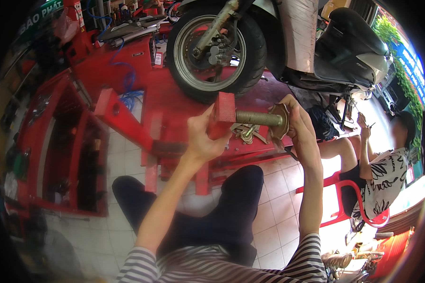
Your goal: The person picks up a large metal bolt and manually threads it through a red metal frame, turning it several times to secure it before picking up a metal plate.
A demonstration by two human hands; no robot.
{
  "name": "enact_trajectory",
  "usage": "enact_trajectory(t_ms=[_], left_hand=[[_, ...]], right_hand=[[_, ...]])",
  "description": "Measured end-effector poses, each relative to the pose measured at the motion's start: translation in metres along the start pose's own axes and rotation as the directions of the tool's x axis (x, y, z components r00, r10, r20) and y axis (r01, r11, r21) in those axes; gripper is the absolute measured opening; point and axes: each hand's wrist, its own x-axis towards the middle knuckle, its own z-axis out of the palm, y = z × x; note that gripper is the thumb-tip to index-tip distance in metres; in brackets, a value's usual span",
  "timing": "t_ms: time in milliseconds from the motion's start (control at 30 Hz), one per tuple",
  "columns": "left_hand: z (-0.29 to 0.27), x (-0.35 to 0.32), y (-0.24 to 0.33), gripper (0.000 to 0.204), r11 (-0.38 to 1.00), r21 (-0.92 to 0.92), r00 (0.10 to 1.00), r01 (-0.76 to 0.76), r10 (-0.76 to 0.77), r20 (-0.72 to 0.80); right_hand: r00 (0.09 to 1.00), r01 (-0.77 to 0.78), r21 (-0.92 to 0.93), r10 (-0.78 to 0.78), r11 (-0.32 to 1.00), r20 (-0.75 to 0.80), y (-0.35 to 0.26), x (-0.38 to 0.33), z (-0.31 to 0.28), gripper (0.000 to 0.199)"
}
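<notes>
My left hand [203, 137] is wrapped round a red square metal block [225, 108] and holds it up in front of me. From the block's right side a brass-coloured threaded screw [253, 118] sticks out level. At its far right end sits a wide, lobed brass-coloured hand knob [282, 120]. My right hand [301, 128] grips that knob from the right, fingers bent over its edge. Behind the screw, another brass-coloured metal fitting [246, 135] shows on the red lift platform [167, 101].
A scooter's front wheel [216, 52] stands on the platform just beyond my hands. At left are a red angled arm [123, 120], blue hose [129, 85] and red cabinet frame [73, 146]. On the right a person [380, 174] sits on a red chair [339, 198].
</notes>
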Motion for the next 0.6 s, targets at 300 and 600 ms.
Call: enact_trajectory(t_ms=[300, 600], left_hand=[[0.0, -0.001, -0.01, 0.021, 0.997, 0.059, 0.999, -0.042, 0.044, -0.028], [0.009, 0.013, -0.015, 0.016, 0.994, 0.099, 0.99, -0.052, 0.064, -0.128]], right_hand=[[0.993, 0.101, 0.055, -0.104, 0.993, 0.056, 0.011, -0.014, 0.015, 0.059], [0.982, 0.188, -0.357, -0.185, 0.915, 0.043, 0.02, 0.011, -0.005, 0.061]])
